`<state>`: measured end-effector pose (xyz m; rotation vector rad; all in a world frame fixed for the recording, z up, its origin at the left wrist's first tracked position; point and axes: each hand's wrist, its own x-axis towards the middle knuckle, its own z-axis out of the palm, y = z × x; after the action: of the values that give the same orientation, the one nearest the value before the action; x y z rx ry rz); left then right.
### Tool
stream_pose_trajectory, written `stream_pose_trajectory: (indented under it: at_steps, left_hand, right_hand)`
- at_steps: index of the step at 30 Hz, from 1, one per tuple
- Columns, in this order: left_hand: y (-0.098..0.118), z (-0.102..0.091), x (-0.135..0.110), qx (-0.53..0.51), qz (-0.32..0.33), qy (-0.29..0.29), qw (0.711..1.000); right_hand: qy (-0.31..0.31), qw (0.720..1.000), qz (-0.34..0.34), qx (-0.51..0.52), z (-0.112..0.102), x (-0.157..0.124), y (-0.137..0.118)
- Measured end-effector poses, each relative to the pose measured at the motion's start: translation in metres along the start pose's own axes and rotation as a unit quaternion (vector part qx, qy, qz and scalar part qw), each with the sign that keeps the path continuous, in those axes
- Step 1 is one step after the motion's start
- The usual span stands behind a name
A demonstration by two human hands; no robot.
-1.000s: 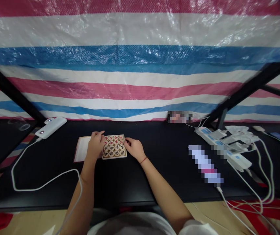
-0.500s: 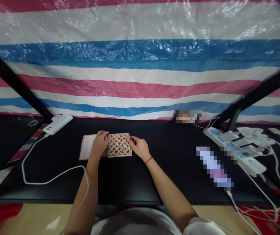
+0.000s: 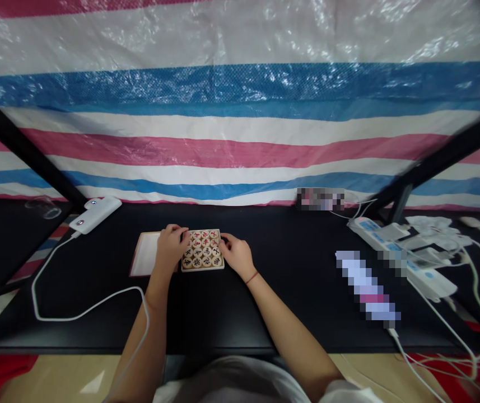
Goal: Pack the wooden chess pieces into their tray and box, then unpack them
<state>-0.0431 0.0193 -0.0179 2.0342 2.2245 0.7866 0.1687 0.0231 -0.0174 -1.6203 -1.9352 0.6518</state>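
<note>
A shallow, light-coloured box (image 3: 203,270) lies on the black table, filled with rows of round Chinese chess pieces (image 3: 206,252). Red characters mark the far rows and black ones the near rows. My left hand (image 3: 172,243) reaches over the box's left edge, fingers curved and a little apart above the far left pieces, hiding some of them. At the opposite side, my right hand (image 3: 238,254) is closed with thumb and fingers against the right edge. Left of the box lies its open lid (image 3: 144,254), pale inside with a dark red border, partly covered by my left hand.
A white device (image 3: 97,215) with a cable stands at the far left, near a clear cup (image 3: 43,208). To the right are a blurred-out phone-like object (image 3: 366,288) and a power strip (image 3: 433,280) with plugs and cables. A striped plastic sheet (image 3: 223,151) hangs behind the table.
My left hand has shifted from the box's left side onto the far left pieces, its fingers parting. My right hand stays at the right edge. The view has turned slightly.
</note>
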Motion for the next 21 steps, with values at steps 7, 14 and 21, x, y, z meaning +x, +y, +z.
stream_pose_trajectory:
  at_steps: [7,14,21]
  left_hand:
    - [0.012,-0.006,-0.005,0.061,-0.027,-0.038,0.997]
    - [0.025,-0.015,-0.007,0.027,-0.045,-0.063,0.997]
    - [0.035,-0.015,-0.006,-0.113,0.009,0.038,0.993]
  right_hand:
    - [0.008,1.000,0.016,0.008,0.001,-0.003,-0.003]
    - [-0.002,1.000,-0.001,0.006,0.001,-0.003,0.000]
    - [0.055,0.995,-0.065,0.059,-0.003,-0.008,-0.002]
